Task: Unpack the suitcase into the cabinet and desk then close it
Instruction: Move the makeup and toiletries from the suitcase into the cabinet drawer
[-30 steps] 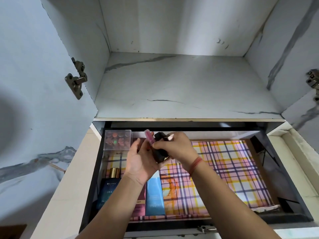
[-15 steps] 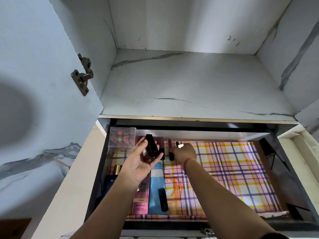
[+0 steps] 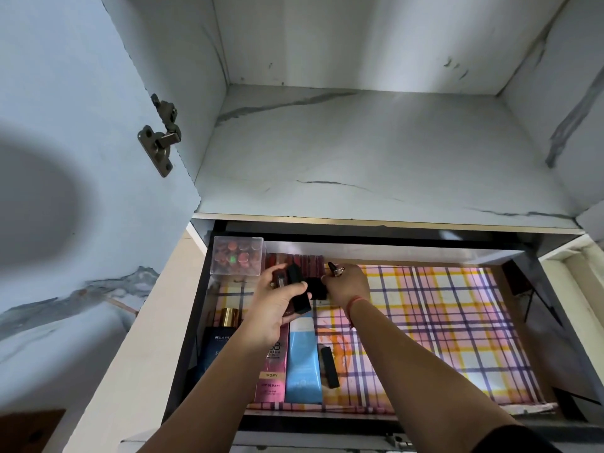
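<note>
**Loose tubes are riding on an open palm**

The left hand (image 3: 277,305) is cradling a few black tubes (image 3: 302,304) palm-up over the open drawer (image 3: 425,253), its thumb and fingers curling only lightly round them. The right hand (image 3: 347,284) is pinching a small dark stick (image 3: 335,269) in its fingertips at the back of the drawer, just beside a row of dark red tubes (image 3: 294,261).

The bundle is looking like the weak point. If the left palm is tipping while the right is busy, a tube is likely rolling off onto the pink tube (image 3: 273,364) or the blue tube (image 3: 302,358) below. The right hand is also working near enough to the row to be knocking it askew, or bumping the clear box (image 3: 238,256). The suitcase is not showing here.
</note>
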